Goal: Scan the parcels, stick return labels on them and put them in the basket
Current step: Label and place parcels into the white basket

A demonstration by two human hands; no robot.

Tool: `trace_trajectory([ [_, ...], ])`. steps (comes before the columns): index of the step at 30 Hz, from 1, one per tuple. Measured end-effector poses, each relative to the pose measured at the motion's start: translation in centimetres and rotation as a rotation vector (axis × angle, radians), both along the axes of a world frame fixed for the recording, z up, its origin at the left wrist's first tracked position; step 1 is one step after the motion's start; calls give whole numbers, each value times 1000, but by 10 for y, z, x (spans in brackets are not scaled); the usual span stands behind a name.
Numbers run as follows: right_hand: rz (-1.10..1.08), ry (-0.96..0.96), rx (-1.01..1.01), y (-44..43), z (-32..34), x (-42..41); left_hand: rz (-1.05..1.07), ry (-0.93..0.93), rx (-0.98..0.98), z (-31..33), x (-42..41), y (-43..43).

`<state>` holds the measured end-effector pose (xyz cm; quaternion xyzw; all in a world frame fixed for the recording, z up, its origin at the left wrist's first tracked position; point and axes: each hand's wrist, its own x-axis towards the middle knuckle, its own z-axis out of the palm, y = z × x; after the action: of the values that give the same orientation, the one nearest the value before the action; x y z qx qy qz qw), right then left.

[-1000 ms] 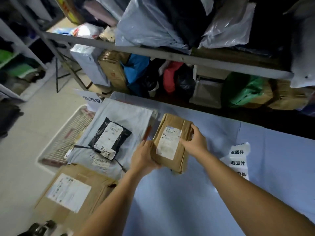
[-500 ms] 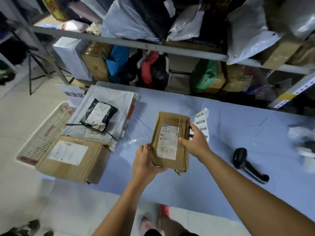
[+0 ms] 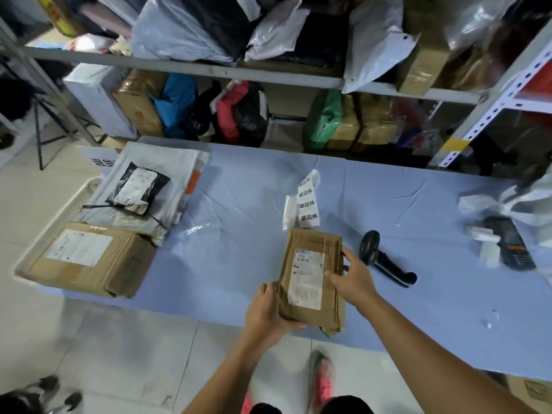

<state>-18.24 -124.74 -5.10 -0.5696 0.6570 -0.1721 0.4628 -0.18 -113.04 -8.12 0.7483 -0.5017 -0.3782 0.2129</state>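
A flat brown cardboard parcel [image 3: 310, 264] with a white shipping label is held over the near edge of the blue table [image 3: 239, 240]. My left hand [image 3: 268, 315] grips its near left corner and my right hand [image 3: 352, 279] grips its right edge. A strip of white return labels [image 3: 307, 201] lies just beyond the parcel. A black handheld scanner [image 3: 379, 258] lies to the right of my right hand. The white basket [image 3: 59, 216] stands at the table's left end, holding a brown box [image 3: 89, 258], a grey mailer bag [image 3: 161, 168] and a small black parcel [image 3: 137, 186].
A black handheld terminal [image 3: 510, 246] and crumpled white plastic [image 3: 513, 204] lie at the table's right end. Metal shelves [image 3: 209, 70] packed with bags and boxes run behind the table. Someone's shoes [image 3: 44, 395] show on the floor at the lower left.
Both hands have brought the brown parcel away from the basket, rightward and toward me, to the table's near edge. The scanner and terminal have come into view.
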Motion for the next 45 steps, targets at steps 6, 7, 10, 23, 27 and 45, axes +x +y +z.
trace_trajectory([
  [6, 88, -16, 21, -14, -16, -46, 39, -36, 60, -10, -54, -5],
  [7, 140, -3, -7, -18, -16, -52, 67, -39, 60, -12, -60, -7],
  [10, 252, 156, -123, -30, -17, -71, 144, -31, 57, -15, -71, -14],
  [23, 450, 965, -38, -73, -44, -109, 79, -110, 69, -9, -90, -32],
  [27, 251, 662, -3, -72, -26, -105, 88, -103, 76, -10, -92, -38],
  [45, 13, 42, 194, -18, 102, -70, 24, -141, 93, -3, -91, -63],
])
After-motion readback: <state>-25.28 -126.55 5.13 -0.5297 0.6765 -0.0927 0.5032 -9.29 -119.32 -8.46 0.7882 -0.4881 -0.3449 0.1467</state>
